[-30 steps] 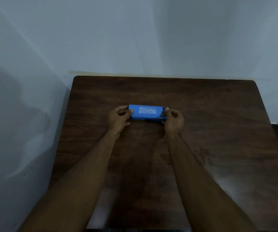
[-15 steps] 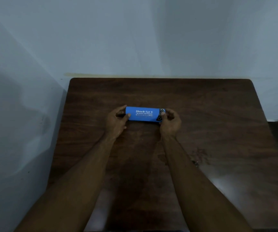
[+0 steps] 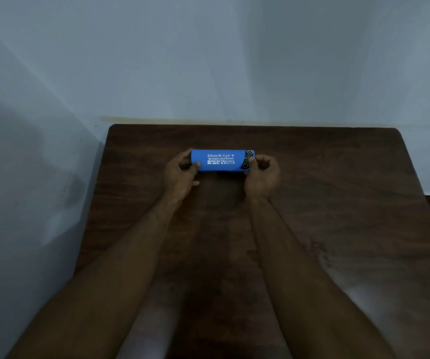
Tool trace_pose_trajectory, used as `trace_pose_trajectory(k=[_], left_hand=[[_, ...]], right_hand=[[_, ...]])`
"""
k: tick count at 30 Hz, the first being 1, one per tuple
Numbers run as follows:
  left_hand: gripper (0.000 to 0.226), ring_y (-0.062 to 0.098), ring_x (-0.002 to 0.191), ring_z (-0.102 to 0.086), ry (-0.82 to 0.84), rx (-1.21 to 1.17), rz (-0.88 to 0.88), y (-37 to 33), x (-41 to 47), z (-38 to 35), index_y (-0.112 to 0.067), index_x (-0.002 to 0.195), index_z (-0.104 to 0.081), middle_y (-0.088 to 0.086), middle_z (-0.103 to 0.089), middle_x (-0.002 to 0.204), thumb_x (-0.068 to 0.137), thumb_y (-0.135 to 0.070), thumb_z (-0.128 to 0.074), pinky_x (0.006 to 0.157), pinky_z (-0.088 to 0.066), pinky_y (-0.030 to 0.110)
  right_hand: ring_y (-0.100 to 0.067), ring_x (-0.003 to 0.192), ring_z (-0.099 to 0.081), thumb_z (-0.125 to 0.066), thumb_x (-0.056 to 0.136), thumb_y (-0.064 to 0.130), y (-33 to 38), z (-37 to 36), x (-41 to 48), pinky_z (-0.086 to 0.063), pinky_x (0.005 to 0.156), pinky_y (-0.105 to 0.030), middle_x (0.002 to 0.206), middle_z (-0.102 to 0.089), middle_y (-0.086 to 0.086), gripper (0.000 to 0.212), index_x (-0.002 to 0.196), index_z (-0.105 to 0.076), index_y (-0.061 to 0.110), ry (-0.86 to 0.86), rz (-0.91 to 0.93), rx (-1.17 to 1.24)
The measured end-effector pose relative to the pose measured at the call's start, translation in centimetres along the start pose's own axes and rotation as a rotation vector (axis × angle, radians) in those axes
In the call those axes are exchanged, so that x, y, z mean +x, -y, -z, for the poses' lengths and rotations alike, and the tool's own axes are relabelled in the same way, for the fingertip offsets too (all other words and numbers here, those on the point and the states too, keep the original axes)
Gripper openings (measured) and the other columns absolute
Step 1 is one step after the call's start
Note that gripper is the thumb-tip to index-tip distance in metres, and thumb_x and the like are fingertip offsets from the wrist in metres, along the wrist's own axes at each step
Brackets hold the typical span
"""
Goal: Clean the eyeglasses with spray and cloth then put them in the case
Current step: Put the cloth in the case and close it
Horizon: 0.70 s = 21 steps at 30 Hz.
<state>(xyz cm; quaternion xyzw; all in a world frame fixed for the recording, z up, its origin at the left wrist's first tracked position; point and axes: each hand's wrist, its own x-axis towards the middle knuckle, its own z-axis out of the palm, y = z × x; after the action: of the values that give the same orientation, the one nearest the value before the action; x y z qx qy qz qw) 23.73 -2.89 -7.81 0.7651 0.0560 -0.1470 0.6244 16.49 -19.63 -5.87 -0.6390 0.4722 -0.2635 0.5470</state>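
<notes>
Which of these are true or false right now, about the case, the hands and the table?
1. The left hand and right hand each grip an end of the case. True.
2. The case is red. False: it is blue with white print.
3. The case lies open with glasses showing. False: it looks shut, and no glasses are in view.
4. The table is dark wood. True.

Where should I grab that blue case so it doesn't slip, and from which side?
By its two short ends, one hand coming from each side. The case lies long and narrow, left to right, so each rounded end fits between thumb and fingers, as the left hand and right hand grip it now. That probably leaves the long edge free for opening.
</notes>
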Motion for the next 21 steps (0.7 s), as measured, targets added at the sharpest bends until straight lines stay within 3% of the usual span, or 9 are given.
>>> trace_pose_trajectory(k=[4, 9, 15, 21], left_hand=[[0.046, 0.034, 0.111, -0.074, -0.044, 0.045, -0.033, -2.4, 4.1, -0.4, -0.012, 0.148, -0.061, 0.015, -0.069, 0.137, 0.103, -0.008, -0.070, 0.058, -0.066, 0.028], [0.045, 0.023, 0.095, -0.073, -0.106, 0.092, -0.016, -3.1, 7.7, -1.2, -0.012, 0.146, -0.063, 0.014, -0.069, 0.134, 0.102, -0.008, -0.071, 0.056, -0.065, 0.027], [0.046, 0.021, 0.095, -0.072, -0.131, 0.112, -0.001, -2.6, 8.9, -1.6, -0.014, 0.147, -0.062, 0.010, -0.067, 0.136, 0.103, -0.009, -0.071, 0.054, -0.064, 0.024], [0.048, 0.024, 0.100, -0.073, -0.166, 0.146, -0.067, -1.8, 8.5, -1.8, -0.014, 0.148, -0.061, 0.010, -0.067, 0.137, 0.101, -0.010, -0.073, 0.053, -0.063, 0.023]], right_hand=[[-0.025, 0.104, -0.069, -0.067, 0.092, -0.003, 1.7, -3.0, 2.8, -0.057, 0.092, -0.036, 0.112, -0.073, -0.011, 0.019, 0.111, -0.069, 0.002, 0.049, 0.017, -0.063], [-0.023, 0.104, -0.069, -0.066, 0.091, -0.004, 2.2, -5.5, 5.1, -0.046, 0.079, -0.018, 0.112, -0.073, -0.009, 0.022, 0.112, -0.068, 0.004, 0.099, 0.036, -0.146], [-0.025, 0.107, -0.068, -0.066, 0.090, -0.005, 2.0, -6.5, 5.7, -0.053, 0.096, -0.035, 0.114, -0.072, -0.010, 0.024, 0.113, -0.067, 0.003, 0.129, 0.052, -0.184], [-0.027, 0.110, -0.067, -0.066, 0.091, -0.004, 1.7, -6.3, 5.7, -0.053, 0.099, -0.039, 0.117, -0.071, -0.012, 0.024, 0.115, -0.064, 0.001, 0.161, 0.047, -0.180]])
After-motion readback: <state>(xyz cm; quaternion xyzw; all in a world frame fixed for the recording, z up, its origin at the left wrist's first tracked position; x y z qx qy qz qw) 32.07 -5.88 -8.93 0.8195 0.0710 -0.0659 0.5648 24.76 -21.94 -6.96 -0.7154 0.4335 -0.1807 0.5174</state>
